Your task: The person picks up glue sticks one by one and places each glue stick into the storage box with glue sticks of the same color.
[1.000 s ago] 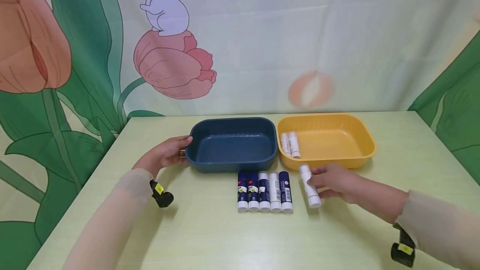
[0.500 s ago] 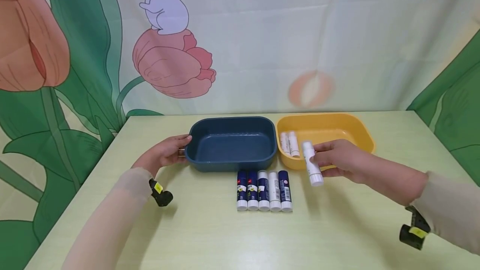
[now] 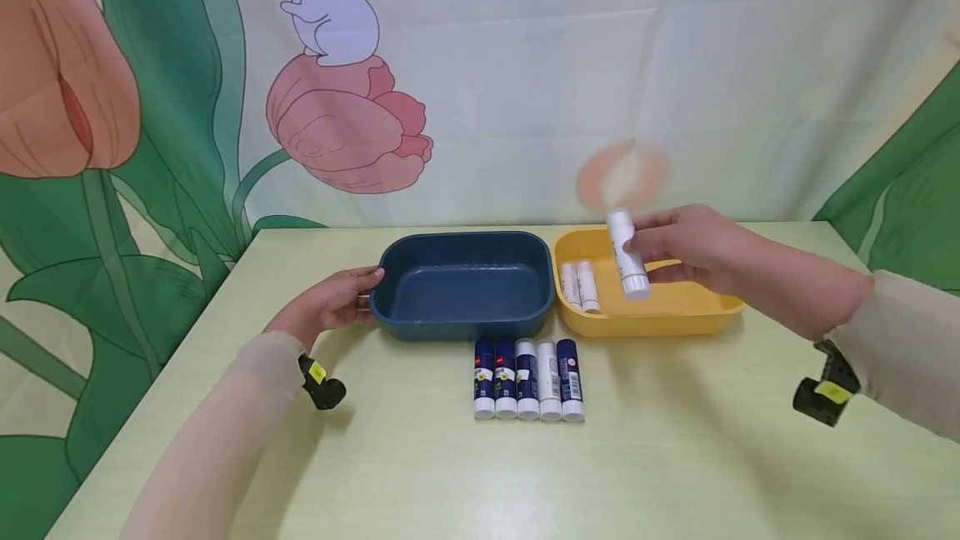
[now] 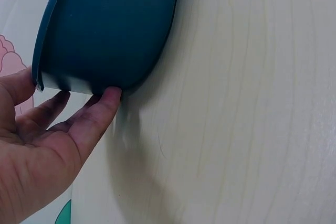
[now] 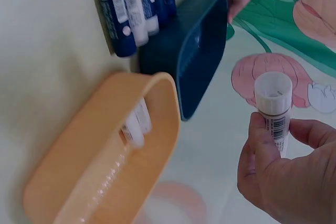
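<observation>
My right hand (image 3: 693, 248) pinches a white glue stick (image 3: 627, 255) between thumb and fingers, raised and tilted above the yellow tray (image 3: 645, 325). In the right wrist view, the same glue stick (image 5: 274, 95) shows a barcode label. Two white glue sticks (image 3: 587, 287) lie side by side at the left end of the yellow tray. My left hand (image 3: 339, 298) rests against the left end of the dark blue tray (image 3: 461, 330), thumb at its rim. The left wrist view shows fairly straight fingers (image 4: 100, 119) touching its outer wall.
A row of several glue sticks (image 3: 527, 382), mostly dark blue with white ends and one white, lies on the pale table (image 3: 420, 473) before the blue tray. The trays stand side by side. A printed curtain (image 3: 510, 107) hangs behind the table.
My right hand has lifted the white glue stick from near the table and carried it up and away from me, over the yellow tray. My left hand has stayed at the blue tray.
</observation>
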The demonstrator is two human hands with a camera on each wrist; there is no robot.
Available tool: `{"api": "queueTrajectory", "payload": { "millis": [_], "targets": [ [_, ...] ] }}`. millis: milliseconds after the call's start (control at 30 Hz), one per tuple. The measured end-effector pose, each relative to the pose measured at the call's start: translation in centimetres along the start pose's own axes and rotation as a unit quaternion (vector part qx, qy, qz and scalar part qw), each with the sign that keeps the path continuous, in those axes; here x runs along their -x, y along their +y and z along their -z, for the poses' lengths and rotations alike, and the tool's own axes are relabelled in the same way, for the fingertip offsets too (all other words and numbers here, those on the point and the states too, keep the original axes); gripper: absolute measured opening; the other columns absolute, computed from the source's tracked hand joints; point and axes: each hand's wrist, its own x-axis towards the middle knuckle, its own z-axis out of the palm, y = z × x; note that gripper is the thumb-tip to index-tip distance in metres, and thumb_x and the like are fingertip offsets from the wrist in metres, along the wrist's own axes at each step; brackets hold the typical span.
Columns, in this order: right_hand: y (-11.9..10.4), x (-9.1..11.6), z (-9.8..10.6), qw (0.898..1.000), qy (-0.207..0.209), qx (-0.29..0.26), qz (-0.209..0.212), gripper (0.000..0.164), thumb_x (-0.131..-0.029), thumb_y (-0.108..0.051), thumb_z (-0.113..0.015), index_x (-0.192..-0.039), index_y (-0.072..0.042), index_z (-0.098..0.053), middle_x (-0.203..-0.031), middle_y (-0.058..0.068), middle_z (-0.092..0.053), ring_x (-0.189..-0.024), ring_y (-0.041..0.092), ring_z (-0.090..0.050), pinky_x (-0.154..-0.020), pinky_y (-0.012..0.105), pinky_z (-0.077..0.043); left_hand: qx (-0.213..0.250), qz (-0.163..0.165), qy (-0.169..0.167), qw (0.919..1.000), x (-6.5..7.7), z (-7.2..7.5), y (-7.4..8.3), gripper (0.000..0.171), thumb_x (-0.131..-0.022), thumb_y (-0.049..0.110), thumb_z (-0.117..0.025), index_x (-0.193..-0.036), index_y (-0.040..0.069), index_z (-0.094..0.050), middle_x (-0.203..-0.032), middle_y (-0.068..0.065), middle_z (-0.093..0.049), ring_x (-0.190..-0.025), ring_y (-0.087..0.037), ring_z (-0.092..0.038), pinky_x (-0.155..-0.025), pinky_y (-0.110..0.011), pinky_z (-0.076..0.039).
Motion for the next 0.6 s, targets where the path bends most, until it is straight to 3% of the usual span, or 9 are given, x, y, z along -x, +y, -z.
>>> {"api": "queueTrajectory", "payload": {
  "millis": [267, 467, 600],
  "targets": [
    [-2.6, -1.3, 2.2, 1.000, 0.017, 0.012, 0.003, 0.060, -0.106, -0.020, -0.055, -0.156, 0.004, -0.032, -0.143, 0.018, -0.046, -0.110, 0.021, -0.058, -0.088, 0.028, -0.061, -0.002, 0.005, 0.002, 1.0000, 0.0, -0.1, 0.0, 0.063, -0.113, 0.032, -0.033, -0.165, 0.007, -0.009, -0.117, 0.002, -0.055, -0.094, -0.005, -0.060, -0.082, -0.022, -0.056],
    [-4.4, -2.2, 4.1, 1.000, 0.027, 0.013, -0.001, 0.066, -0.105, -0.023, -0.058, -0.159, 0.002, -0.030, -0.132, 0.011, -0.051, -0.090, 0.008, -0.064, -0.081, 0.025, -0.062, 0.000, 0.014, 0.009, 0.9999, 0.1, -0.1, 0.2, 0.063, -0.112, 0.033, -0.033, -0.165, 0.009, -0.009, -0.133, -0.006, -0.051, -0.100, -0.009, -0.058, -0.083, -0.022, -0.056],
    [-5.5, -2.9, 5.0, 0.999, 0.032, 0.022, -0.001, 0.068, -0.104, -0.026, -0.060, -0.160, 0.000, -0.030, -0.125, 0.007, -0.056, -0.085, 0.006, -0.066, -0.079, 0.025, -0.063, -0.004, 0.016, 0.011, 0.9998, 0.1, -0.1, 0.4, 0.063, -0.113, 0.033, -0.033, -0.165, 0.009, -0.010, -0.139, -0.009, -0.049, -0.102, -0.010, -0.058, -0.083, -0.021, -0.057]
  ]
}}
